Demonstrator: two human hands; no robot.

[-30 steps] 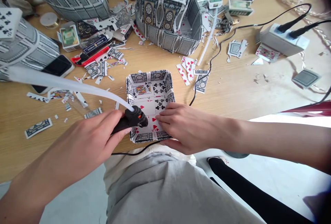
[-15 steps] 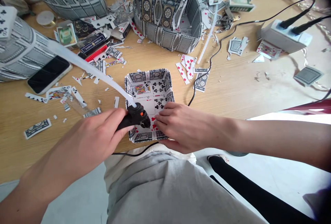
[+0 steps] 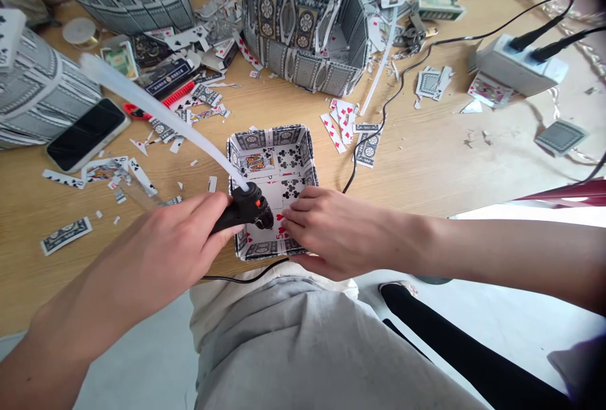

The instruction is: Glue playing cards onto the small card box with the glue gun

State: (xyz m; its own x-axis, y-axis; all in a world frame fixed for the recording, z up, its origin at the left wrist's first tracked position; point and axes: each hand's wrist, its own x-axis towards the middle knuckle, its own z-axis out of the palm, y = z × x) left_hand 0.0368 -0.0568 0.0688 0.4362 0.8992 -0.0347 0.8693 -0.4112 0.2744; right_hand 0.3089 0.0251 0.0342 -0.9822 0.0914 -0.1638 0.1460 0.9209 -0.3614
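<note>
A small open box made of playing cards sits near the table's front edge. My left hand is wrapped round a black glue gun, whose nozzle points down into the box's lower part. A long white glue stick juts from the gun's back toward the upper left. My right hand grips the box's right front wall, fingers inside over the cards and thumb outside below.
Behind stands a larger card-built structure, with two more card-covered pieces at the left. A phone, red cutter, card scraps and a white power adapter lie around. A black cable crosses the table.
The glue gun has tilted slightly and shifted a little left with my left hand, its glue stick's far end swinging left. My right hand stays on the box.
</note>
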